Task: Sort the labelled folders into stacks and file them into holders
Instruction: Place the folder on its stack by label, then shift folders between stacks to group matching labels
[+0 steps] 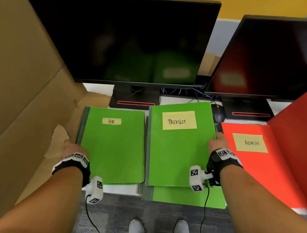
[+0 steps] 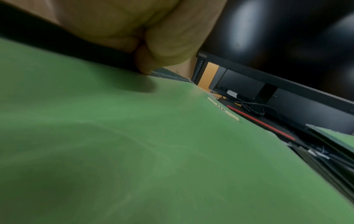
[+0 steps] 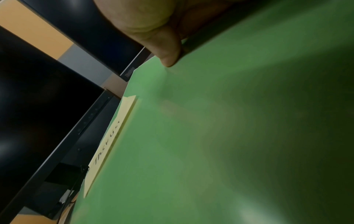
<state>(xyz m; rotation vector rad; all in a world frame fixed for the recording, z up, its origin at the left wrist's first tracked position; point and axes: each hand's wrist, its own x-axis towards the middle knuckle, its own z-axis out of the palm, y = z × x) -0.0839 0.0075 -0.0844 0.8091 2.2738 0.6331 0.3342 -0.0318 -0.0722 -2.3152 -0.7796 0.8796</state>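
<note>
**Two hands on the green folders at the front edge of the worktop**

Where the worktop's front edge meets the grey carpet, a green folder [image 1: 187, 196] sticks out past the edge beneath the one labelled "TASKLIST" [image 1: 177, 149]. The right hand [image 1: 217, 143] grips the right-hand edge of the TASKLIST folder, thumb [image 3: 168, 53] on its cover and fingers curled out of sight under the side. The left hand [image 1: 73, 147] grips the left spine edge of the green folder labelled "HR" [image 1: 113, 146], a fingertip [image 2: 143, 66] meeting the cover; how far the other fingers wrap is hidden. The HR folder lies flat towards the worktop's left side, just beside the TASKLIST folder. Towards the right edge lies a red folder labelled "ADMIN" [image 1: 254, 159], with a red box-like holder [image 1: 302, 135] at the right edge. Behind the TASKLIST folder sits a black mouse [image 1: 218, 112]. Along the back edge stand two dark monitors [image 1: 119, 40]; one bezel reads, blurred, as "ThinkVision" [image 3: 129, 74]. Brown cardboard [image 1: 16, 83] rises at the left.
</note>
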